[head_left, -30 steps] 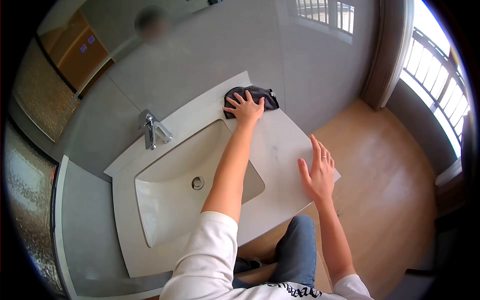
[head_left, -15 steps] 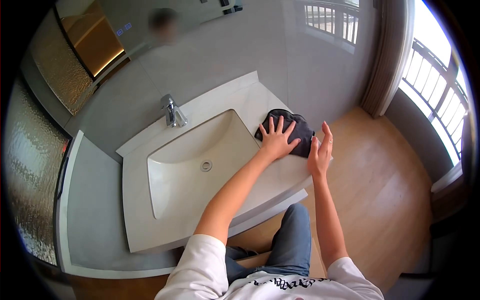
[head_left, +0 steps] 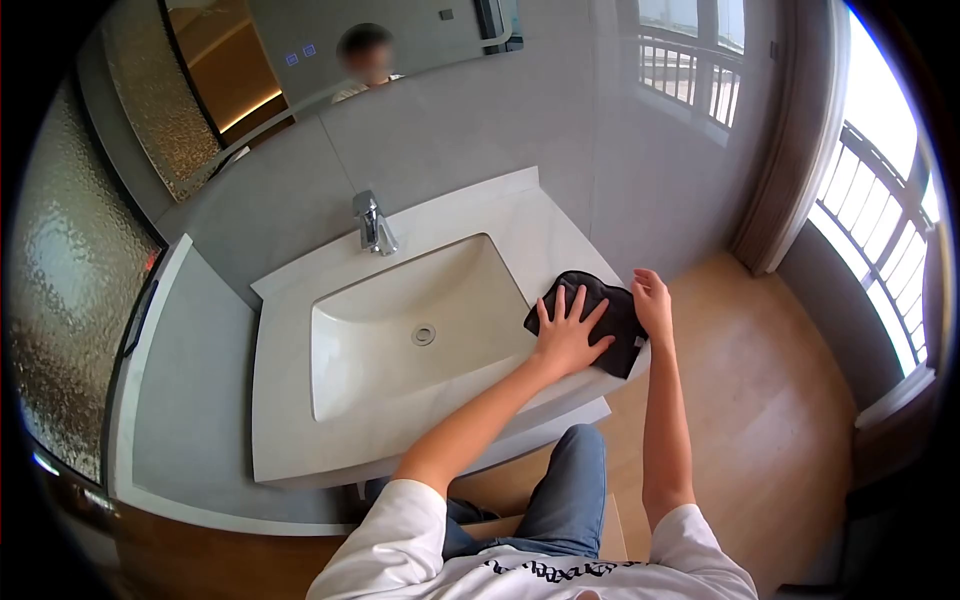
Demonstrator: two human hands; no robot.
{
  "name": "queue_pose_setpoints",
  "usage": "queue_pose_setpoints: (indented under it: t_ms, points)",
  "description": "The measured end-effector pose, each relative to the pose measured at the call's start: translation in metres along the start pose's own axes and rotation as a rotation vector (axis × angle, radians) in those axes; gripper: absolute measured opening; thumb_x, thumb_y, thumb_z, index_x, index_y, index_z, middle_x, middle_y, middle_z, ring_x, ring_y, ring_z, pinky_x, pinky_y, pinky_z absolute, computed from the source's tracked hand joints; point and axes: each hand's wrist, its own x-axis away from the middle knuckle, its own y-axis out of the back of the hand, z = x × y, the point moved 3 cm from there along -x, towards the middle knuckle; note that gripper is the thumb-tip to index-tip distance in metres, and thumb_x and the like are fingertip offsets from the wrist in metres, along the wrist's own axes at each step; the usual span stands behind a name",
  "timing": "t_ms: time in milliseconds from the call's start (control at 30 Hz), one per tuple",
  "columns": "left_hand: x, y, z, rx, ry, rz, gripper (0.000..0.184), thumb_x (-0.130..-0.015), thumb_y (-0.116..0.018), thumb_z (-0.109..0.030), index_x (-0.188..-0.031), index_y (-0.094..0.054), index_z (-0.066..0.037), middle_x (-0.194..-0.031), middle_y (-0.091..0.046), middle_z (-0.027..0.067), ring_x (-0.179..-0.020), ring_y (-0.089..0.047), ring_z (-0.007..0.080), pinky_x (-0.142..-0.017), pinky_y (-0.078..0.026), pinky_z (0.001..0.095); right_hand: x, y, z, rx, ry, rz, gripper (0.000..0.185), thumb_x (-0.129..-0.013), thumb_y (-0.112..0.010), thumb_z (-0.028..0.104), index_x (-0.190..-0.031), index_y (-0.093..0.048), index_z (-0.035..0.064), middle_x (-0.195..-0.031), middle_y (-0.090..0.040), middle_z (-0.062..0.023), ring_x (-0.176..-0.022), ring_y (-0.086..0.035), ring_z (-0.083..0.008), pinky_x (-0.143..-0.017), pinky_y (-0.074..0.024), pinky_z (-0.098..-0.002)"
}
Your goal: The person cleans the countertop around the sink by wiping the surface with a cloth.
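My left hand (head_left: 570, 340) lies flat with fingers spread on a folded black cloth (head_left: 622, 345). The cloth rests on the white countertop (head_left: 420, 410), right of the sink, and reaches the front right corner. Beside the cloth's right edge is my right hand (head_left: 652, 305), at the counter's side. Its fingers are loosely bent, and I see nothing held in them. The white sink (head_left: 390, 330) has a round drain (head_left: 424, 334), and a chrome faucet (head_left: 374, 225) stands behind it.
Behind the counter is a grey wall with a mirror (head_left: 400, 55) reflecting a person. Textured glass (head_left: 75, 290) and a low grey partition (head_left: 190, 390) stand at the left. Wooden floor (head_left: 745, 400) lies at the right, beside a window with a railing (head_left: 880, 215).
My left hand has slid the black cloth toward the counter's front edge. My right hand's fingers, straighter before, are now bent. The view has shifted, showing more of the mirror.
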Motion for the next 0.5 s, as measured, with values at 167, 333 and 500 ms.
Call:
queue_pose_setpoints:
  t_ms: [167,333,500]
  points:
    - [-0.049,-0.011,0.026,0.019,0.117,-0.049,0.07,-0.09,-0.045,-0.062,-0.15,-0.033,-0.028,-0.158,-0.021,0.0175,-0.144,-0.014,0.0468,-0.109,-0.008,0.0712,0.033,0.008,0.016,0.059,0.082,-0.345,0.03,-0.092,-0.051,0.013,-0.119,-0.058,0.0019,-0.112,-0.063,-0.0173,-0.106,-0.061,-0.0308,-0.092,-0.0472,-0.0388]
    - [-0.108,-0.016,0.05,0.04,0.214,0.033,0.074,-0.089,-0.042,-0.067,-0.151,-0.03,-0.03,-0.16,-0.017,0.0147,-0.146,-0.009,0.0442,-0.11,-0.004,0.0708,0.042,0.008,0.029,0.111,0.228,-0.513,0.03,-0.096,-0.045,0.013,-0.122,-0.053,0.0009,-0.122,-0.057,-0.017,-0.116,-0.053,-0.0341,-0.097,-0.0425,-0.0419]
    - [-0.154,-0.024,0.061,0.043,0.334,0.061,0.075,-0.089,-0.039,-0.069,-0.151,-0.03,-0.03,-0.161,-0.013,0.0133,-0.146,-0.006,0.0452,-0.11,-0.003,0.0707,0.042,0.011,0.023,0.052,0.253,-0.471,0.029,-0.096,-0.043,0.013,-0.121,-0.053,-0.0001,-0.122,-0.057,-0.0173,-0.117,-0.052,-0.0344,-0.097,-0.042,-0.0423]
